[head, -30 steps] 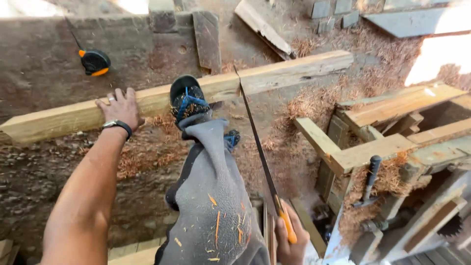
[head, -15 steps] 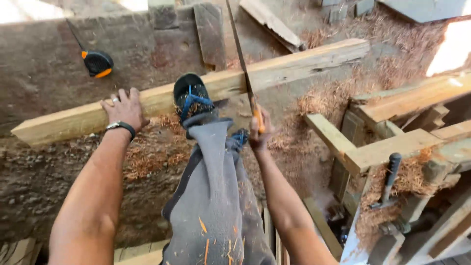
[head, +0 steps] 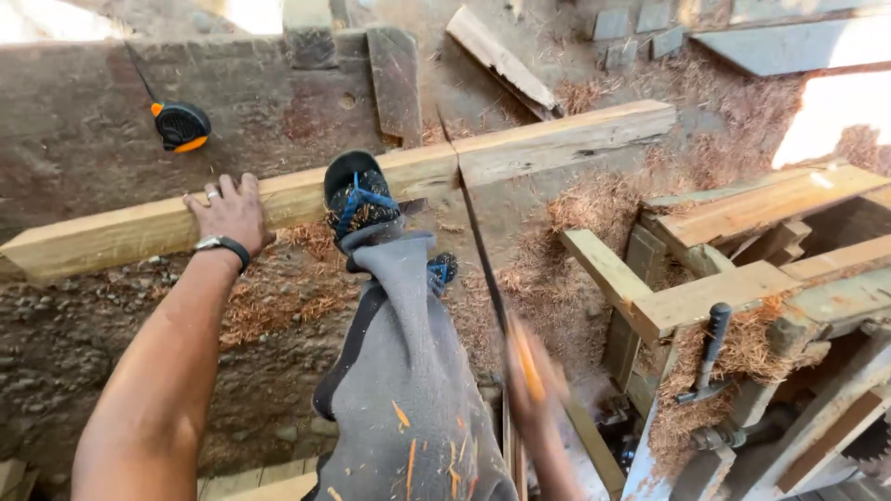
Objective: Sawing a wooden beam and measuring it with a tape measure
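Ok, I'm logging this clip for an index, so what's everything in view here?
beam: one, pale wood, lying across the ground, saw cut near its middle
saw: one, dark blade with orange handle, blade tip in the cut
tape measure: one, black and orange, on the dark slab upper left
plank: one, pale, loose at top centre
frame: one, pale timbers, right side, strewn with wood fibres
hammer: one, dark, hanging on the frame
shoe: one, black with blue laces, pressing on the beam
left hand: flat on the beam, ring and wristband on
right hand: blurred, gripping the saw handle
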